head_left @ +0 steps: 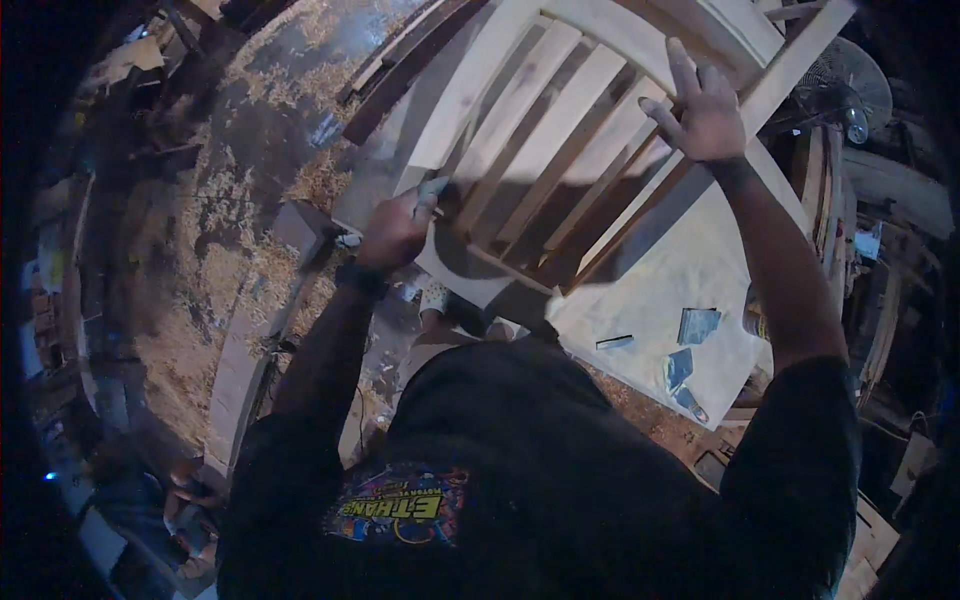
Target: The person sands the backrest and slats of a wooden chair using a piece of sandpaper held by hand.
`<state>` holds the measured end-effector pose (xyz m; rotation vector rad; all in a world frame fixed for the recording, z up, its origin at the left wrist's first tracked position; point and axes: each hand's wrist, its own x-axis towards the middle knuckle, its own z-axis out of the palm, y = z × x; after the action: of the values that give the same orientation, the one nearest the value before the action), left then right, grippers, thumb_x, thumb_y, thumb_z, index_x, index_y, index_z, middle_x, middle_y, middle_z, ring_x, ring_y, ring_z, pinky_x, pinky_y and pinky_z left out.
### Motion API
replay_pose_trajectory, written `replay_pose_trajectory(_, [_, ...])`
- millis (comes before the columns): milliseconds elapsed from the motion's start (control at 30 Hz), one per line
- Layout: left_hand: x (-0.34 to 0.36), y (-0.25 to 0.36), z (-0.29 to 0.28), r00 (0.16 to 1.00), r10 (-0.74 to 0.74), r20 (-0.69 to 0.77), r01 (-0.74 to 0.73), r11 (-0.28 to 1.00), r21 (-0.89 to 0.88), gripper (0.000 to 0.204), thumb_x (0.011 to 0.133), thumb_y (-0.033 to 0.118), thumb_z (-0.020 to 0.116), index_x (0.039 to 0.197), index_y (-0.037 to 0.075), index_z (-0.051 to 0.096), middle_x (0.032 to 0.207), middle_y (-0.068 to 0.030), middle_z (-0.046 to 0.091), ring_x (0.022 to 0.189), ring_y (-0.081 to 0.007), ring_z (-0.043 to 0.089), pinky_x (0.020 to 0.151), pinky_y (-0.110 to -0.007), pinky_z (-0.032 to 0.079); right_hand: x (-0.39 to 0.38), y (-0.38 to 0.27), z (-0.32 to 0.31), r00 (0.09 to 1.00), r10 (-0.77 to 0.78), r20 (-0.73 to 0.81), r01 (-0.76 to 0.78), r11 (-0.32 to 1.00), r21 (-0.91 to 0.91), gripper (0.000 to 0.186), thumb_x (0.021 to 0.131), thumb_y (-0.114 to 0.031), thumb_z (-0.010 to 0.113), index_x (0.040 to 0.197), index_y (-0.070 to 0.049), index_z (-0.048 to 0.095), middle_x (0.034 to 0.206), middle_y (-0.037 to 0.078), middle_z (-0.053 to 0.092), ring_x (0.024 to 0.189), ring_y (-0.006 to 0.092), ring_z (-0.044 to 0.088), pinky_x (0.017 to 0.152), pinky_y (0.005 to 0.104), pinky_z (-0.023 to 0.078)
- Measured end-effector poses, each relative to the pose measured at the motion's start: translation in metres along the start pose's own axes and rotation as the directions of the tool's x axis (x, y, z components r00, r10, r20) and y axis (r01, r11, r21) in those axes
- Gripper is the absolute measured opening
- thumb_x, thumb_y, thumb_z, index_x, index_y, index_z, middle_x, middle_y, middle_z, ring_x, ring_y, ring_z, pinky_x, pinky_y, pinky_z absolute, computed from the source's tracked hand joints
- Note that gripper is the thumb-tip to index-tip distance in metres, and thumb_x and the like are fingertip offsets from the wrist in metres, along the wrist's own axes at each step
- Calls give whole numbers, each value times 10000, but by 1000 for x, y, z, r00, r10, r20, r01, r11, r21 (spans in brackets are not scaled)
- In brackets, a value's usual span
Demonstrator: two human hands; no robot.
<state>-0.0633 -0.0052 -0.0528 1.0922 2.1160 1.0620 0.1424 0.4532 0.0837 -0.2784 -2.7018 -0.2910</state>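
Note:
A pale, unpainted slatted wooden frame (545,110) lies on a light tabletop in front of me, its several slats running between two rails. My left hand (395,232) is closed at the frame's near left corner, the fingers curled around the end of the side post. Part of that grip is hidden by the hand itself. Fingers spread, my right hand (708,120) rests on the frame's right side, by the far ends of the slats and the long side rail (790,75).
Small dark flat pieces (698,325) and a bluish scrap (680,370) lie on the pale tabletop (640,290) at right. Wood shavings (225,250) cover the floor at left. A fan (845,90) stands far right near stacked boards (825,190). Dark boards (400,75) lie beyond the frame.

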Motion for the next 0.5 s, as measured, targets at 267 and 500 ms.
replay_pose_trajectory(267, [22,21,-6,873,-423,242,464,873,-149,399,1065,226,658,1382,-16,652,957,-139,761,840,-247,767,662,-432,609,-1,-5,-3,999,33,13,-32,997,-69,951,1020,-681,656,1762,-165,362,1229,235,644,1143,435,626,1016,566,510])
replay_pose_trajectory(500, [40,-19,2,896,-271,353,207,956,210,341,1091,201,623,1357,-12,625,771,-104,704,669,-261,759,577,-449,631,-2,-6,-4,1000,25,5,-25,998,-52,951,1026,-714,617,1775,-201,331,1236,230,635,1131,448,637,1005,575,522])
